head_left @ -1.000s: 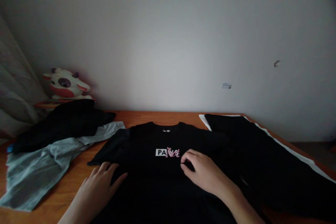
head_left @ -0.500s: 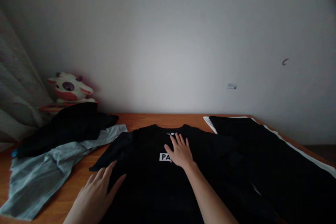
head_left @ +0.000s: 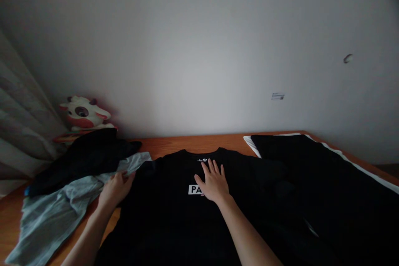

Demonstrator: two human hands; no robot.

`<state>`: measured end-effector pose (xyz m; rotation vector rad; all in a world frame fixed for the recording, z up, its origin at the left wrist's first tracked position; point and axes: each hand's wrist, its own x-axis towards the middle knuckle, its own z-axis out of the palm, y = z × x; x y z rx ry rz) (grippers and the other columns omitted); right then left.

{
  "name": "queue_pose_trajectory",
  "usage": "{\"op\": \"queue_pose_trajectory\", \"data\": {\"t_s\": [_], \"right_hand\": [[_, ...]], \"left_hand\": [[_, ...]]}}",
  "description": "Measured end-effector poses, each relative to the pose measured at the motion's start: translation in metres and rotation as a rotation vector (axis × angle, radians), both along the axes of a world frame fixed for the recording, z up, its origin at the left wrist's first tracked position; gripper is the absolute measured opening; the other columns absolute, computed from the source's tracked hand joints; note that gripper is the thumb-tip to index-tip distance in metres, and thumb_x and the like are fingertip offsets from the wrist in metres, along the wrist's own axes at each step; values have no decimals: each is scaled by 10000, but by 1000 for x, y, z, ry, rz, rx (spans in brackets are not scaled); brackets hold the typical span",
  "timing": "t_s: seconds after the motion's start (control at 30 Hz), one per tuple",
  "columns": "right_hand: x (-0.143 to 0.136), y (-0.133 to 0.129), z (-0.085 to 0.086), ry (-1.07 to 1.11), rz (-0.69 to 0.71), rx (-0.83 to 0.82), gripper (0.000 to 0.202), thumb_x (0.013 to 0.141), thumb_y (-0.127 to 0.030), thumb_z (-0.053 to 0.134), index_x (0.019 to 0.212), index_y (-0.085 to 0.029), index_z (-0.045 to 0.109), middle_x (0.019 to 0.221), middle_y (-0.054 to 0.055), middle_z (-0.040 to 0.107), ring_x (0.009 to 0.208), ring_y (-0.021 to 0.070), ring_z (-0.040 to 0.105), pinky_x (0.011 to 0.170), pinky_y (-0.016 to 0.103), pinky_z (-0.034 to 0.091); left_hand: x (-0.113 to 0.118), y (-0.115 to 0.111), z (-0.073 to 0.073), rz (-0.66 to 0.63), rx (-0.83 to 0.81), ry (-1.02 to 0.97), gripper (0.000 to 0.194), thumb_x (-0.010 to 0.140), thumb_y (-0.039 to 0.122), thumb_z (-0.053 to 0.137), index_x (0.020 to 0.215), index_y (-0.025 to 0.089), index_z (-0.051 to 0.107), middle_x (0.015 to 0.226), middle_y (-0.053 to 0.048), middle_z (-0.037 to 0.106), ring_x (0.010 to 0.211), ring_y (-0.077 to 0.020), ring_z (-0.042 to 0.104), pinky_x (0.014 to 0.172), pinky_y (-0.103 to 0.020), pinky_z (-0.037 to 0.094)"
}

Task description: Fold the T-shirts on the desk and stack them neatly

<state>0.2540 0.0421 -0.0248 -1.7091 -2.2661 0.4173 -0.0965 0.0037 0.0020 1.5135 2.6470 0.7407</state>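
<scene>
A black T-shirt (head_left: 174,216) lies spread on the wooden table, its neckline away from me and a white box with dark letters on its chest. My right hand (head_left: 215,183) rests flat on the chest, fingers spread, partly covering the print. At the shirt's left sleeve is my left hand (head_left: 116,187). Its fingers are curled, with the thumb against the sleeve's edge, and it seems to pinch the cloth there; the fingertips are partly hidden. Just beyond this hand lies a grey garment (head_left: 59,212).
A black garment (head_left: 84,158) is heaped over the grey one at the left. Behind it sits a cow figure (head_left: 85,112) by the curtain (head_left: 25,120). Another black garment with white edging (head_left: 327,174) covers the table's right side. A wall (head_left: 199,50) rises behind the table (head_left: 165,144).
My left hand has moved forward to the sleeve and its fingers have curled in. The sleeve's outer end no longer lies spread out. My right hand stays on the chest.
</scene>
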Motion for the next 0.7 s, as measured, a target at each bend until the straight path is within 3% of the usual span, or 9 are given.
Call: {"op": "queue_pose_trajectory", "data": {"t_s": [0.13,0.33,0.47,0.6,0.7], "right_hand": [[-1,0,0,-16,-9,-15,736,1010,-609,291,1589,-155,333,1686,147,195,1567,315,112,1239,531,7],[-2,2,-4,-36,-17,8,736,1003,-620,305,1579,-165,358,1682,140,220,1566,305,122,1239,522,30],[-2,3,-8,-41,-18,23,731,1006,-624,307,1575,-168,368,1675,148,242,1561,305,148,1237,521,38],[-1,4,-9,-48,-20,21,727,1007,-623,314,1577,-174,362,1680,142,229,1563,300,140,1238,517,31],[-1,4,-9,-42,-19,17,724,1008,-622,319,1575,-176,366,1680,141,231,1563,300,140,1240,519,38]], "left_hand": [[13,14,-8,48,-101,-38,825,791,770,403,1153,75,663,1058,-304,747,1044,-480,703,878,-564,525],[15,8,-11,-37,-100,-64,534,848,617,441,985,178,712,990,-206,777,1015,-400,725,842,-432,534],[0,4,-5,32,-2,-109,556,912,567,377,1170,161,656,1078,-163,768,1003,-316,729,804,-357,548],[-12,-2,0,147,32,-138,579,916,542,385,1223,128,649,1073,-183,768,1019,-340,722,792,-382,562],[-17,-9,4,203,33,-115,611,880,614,434,1246,182,661,1136,-186,752,1095,-417,682,871,-494,539]]}}
